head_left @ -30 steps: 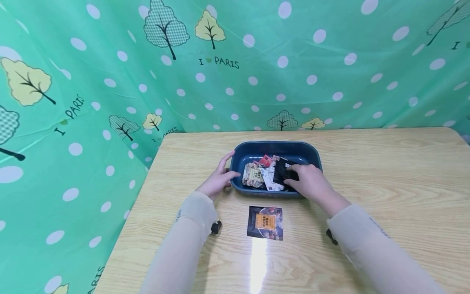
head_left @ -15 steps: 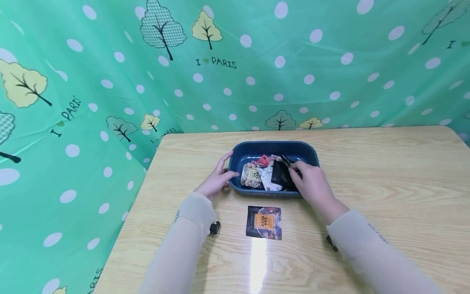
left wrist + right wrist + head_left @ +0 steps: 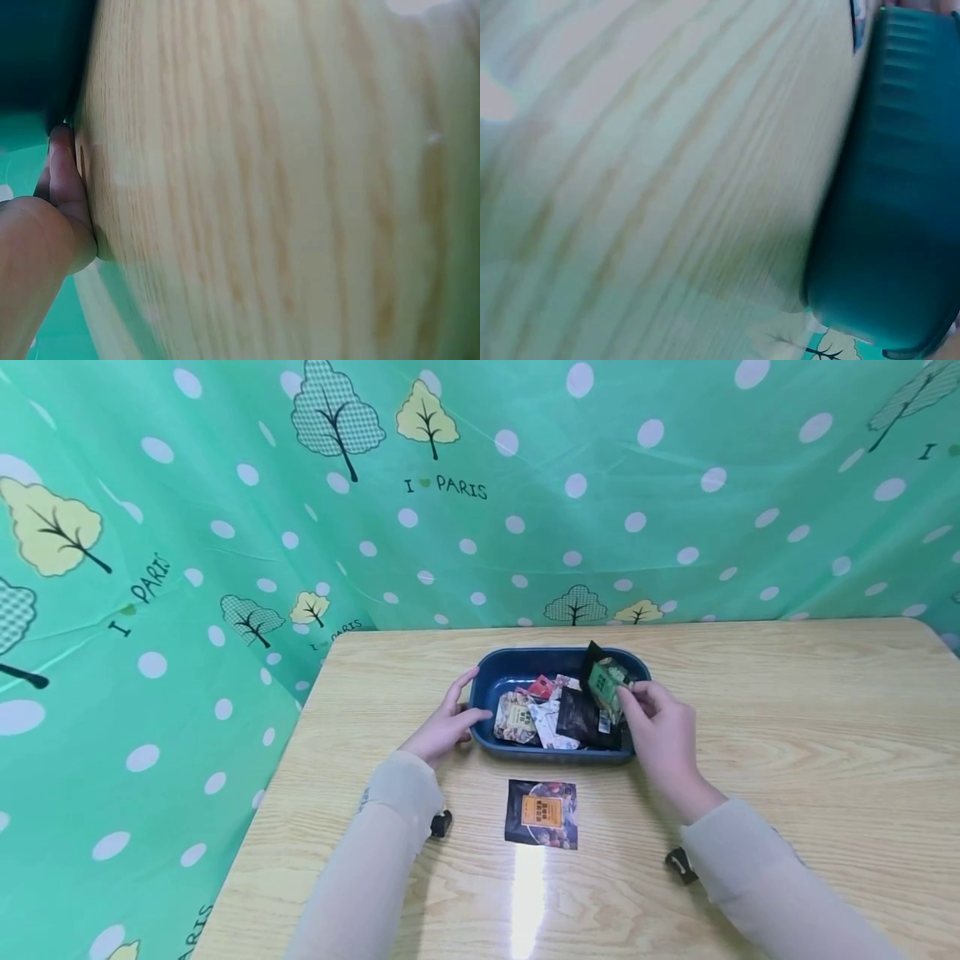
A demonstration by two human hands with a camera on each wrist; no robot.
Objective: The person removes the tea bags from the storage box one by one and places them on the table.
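My right hand pinches a small food pouch with a green label and a dark back, tilted up over the right part of a dark blue basin. Below it in the basin lie a black pouch, a white patterned packet, a clear-looking packet with a pale label and a red packet. At the basin's left end rests my left hand, fingers spread along the outside and thumb at the rim. The left wrist view shows its fingers extended beside the basin wall.
A dark pouch with an orange label lies flat on the wooden table in front of the basin. Behind and to the left hangs a green curtain with dots and trees. Black wrist straps show under both sleeves.
My right hand has lifted the green-labelled pouch from among the packets and moved slightly right, turning its printed side into view. My left hand has stayed at the basin's left end.
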